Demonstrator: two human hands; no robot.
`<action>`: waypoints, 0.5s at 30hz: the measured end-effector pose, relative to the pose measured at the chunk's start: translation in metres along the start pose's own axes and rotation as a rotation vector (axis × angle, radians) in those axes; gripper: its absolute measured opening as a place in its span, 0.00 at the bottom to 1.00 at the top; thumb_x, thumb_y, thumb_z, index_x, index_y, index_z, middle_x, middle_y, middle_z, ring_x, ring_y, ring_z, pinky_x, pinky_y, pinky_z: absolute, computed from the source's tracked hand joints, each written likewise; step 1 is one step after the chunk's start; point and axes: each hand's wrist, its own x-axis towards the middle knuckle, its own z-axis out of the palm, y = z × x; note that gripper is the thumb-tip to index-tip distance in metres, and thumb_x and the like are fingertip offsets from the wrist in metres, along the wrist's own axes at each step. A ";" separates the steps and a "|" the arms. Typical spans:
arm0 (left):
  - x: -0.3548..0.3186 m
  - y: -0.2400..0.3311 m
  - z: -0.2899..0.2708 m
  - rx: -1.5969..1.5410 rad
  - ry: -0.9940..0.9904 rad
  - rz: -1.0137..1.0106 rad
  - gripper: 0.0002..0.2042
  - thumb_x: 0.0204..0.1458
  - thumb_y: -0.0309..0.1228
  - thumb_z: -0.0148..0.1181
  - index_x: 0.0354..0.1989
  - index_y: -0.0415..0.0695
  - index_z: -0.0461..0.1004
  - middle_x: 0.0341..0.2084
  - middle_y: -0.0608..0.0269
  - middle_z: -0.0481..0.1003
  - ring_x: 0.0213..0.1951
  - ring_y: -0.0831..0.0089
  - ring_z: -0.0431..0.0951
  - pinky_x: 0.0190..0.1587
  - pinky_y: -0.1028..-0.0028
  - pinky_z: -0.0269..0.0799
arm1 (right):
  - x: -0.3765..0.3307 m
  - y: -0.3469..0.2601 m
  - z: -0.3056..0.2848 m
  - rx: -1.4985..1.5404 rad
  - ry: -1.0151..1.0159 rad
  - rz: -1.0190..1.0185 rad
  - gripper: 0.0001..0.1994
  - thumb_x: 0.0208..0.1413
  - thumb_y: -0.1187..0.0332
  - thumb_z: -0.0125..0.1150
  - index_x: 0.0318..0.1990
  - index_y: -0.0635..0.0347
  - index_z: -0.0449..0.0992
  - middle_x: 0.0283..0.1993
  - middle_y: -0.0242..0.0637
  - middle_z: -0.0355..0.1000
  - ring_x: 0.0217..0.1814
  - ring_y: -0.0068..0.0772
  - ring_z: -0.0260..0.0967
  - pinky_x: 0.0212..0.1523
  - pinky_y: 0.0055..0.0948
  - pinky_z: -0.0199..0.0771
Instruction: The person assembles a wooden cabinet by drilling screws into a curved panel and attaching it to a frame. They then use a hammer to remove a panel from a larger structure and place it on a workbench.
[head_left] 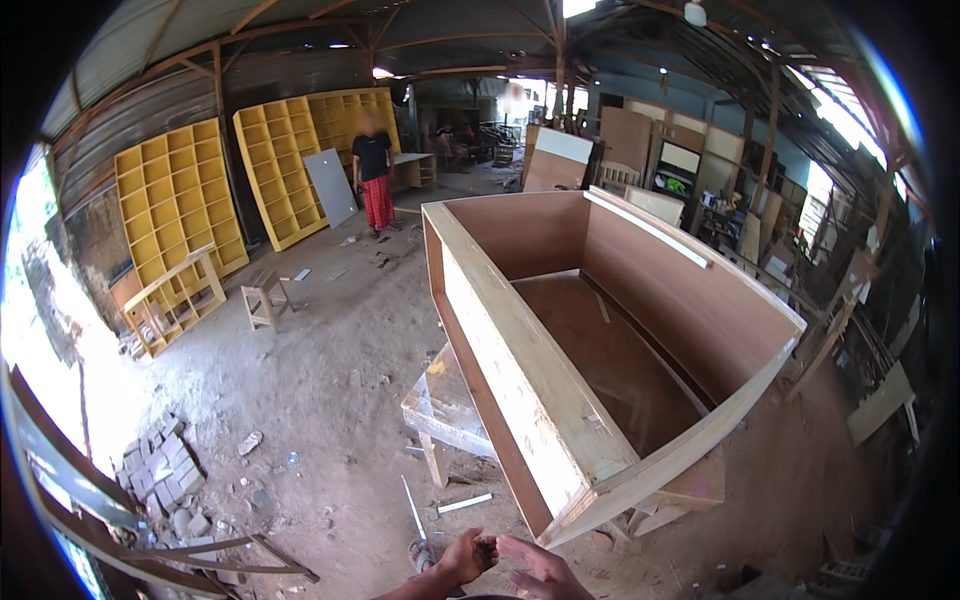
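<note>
Both hands come in at the lower edge, close together in front of the near end of a large open wooden cabinet carcass [530,370]. My left hand [463,558] is cupped, fingers curled around something small and dark that I cannot make out. Beside it, my right hand [542,568] has its fingers stretched out toward the left palm, and I see nothing held in it. Neither hand touches the cabinet. The carcass lies with its open side up, brown panels inside and pale wood framing outside, resting on wooden supports such as a work stand [445,405].
White strips [465,502] lie on the dirt floor near my foot. Paving blocks [160,465] are piled at left. A stool [265,298], yellow shelving units [180,195] and a standing person [373,170] are farther back. Boards [885,400] lean at right.
</note>
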 end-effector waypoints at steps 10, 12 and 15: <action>-0.052 0.067 0.067 -0.183 -0.041 0.517 0.16 0.72 0.34 0.42 0.46 0.35 0.75 0.37 0.53 0.80 0.42 0.61 0.81 0.55 0.62 0.76 | 0.130 0.118 0.043 0.724 0.436 0.112 0.28 0.76 0.48 0.43 0.71 0.58 0.64 0.69 0.39 0.67 0.71 0.36 0.64 0.74 0.41 0.57; -0.054 0.081 0.070 -0.035 0.079 0.716 0.14 0.72 0.32 0.44 0.46 0.36 0.75 0.38 0.55 0.80 0.43 0.64 0.81 0.55 0.64 0.76 | 0.164 0.118 0.059 1.025 0.365 0.126 0.25 0.75 0.44 0.45 0.61 0.56 0.73 0.54 0.31 0.76 0.61 0.33 0.72 0.68 0.35 0.66; -0.073 0.111 0.067 0.252 0.176 0.970 0.11 0.70 0.29 0.48 0.47 0.37 0.77 0.40 0.57 0.81 0.46 0.69 0.80 0.54 0.70 0.74 | 0.209 0.103 0.079 1.138 0.249 0.212 0.29 0.74 0.40 0.42 0.55 0.57 0.77 0.56 0.33 0.77 0.61 0.35 0.72 0.69 0.38 0.65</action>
